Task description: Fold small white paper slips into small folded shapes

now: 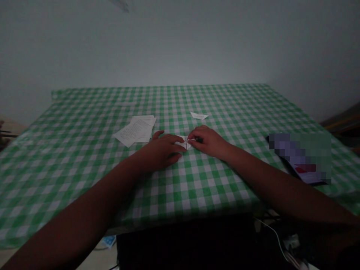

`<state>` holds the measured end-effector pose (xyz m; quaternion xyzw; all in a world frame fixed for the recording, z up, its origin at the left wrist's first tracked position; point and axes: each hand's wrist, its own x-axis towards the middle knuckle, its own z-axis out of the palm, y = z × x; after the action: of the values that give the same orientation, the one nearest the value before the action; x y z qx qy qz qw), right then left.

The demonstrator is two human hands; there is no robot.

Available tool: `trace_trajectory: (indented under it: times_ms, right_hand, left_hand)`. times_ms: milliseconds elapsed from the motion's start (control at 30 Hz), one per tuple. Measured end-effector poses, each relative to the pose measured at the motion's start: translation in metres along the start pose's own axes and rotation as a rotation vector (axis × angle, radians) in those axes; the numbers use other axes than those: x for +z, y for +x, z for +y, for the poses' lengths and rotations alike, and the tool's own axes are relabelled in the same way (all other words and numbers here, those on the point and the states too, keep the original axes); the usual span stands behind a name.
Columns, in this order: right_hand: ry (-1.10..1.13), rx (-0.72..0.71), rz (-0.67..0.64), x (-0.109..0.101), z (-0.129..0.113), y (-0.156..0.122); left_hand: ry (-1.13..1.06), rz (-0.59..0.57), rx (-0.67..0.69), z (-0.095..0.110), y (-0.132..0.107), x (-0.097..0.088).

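Observation:
A small folded piece of printed white paper (185,143) lies on the green-and-white checked tablecloth (197,180) near the middle of the table. My left hand (161,150) rests on its left part, fingers lying flat and pressing it down. My right hand (206,140) meets it from the right, fingertips pinched on the paper's right edge. Most of the paper is hidden under the two hands.
A small stack of printed sheets (136,129) lies just behind my left hand. A small folded white paper piece (199,116) sits farther back. A dark flat object, blurred out (300,159), lies at the right. White cables (277,240) hang below the table's front edge.

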<state>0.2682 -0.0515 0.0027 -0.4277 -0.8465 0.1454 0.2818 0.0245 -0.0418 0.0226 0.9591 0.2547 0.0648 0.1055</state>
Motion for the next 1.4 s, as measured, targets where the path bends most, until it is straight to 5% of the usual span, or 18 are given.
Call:
trace_trajectory:
  times_ms: [533, 800, 1033, 1400]
  right_hand:
    - [-0.123, 0.055, 0.006, 0.008, 0.002, 0.000]
    - [-0.162, -0.042, 0.085, 0.002, -0.005, -0.002]
    - [-0.267, -0.166, -0.110, -0.006, -0.019, -0.009]
    - [-0.294, -0.093, -0.227, -0.008, -0.023, -0.019]
  left_hand:
    - [0.077, -0.007, -0.008, 0.005, 0.000, 0.001]
    - [0.123, 0.006, -0.036, 0.012, -0.002, 0.000]
    - [0.100, 0.009, -0.090, 0.011, -0.001, -0.002]
    - [0.121, -0.023, -0.095, 0.010, -0.002, -0.004]
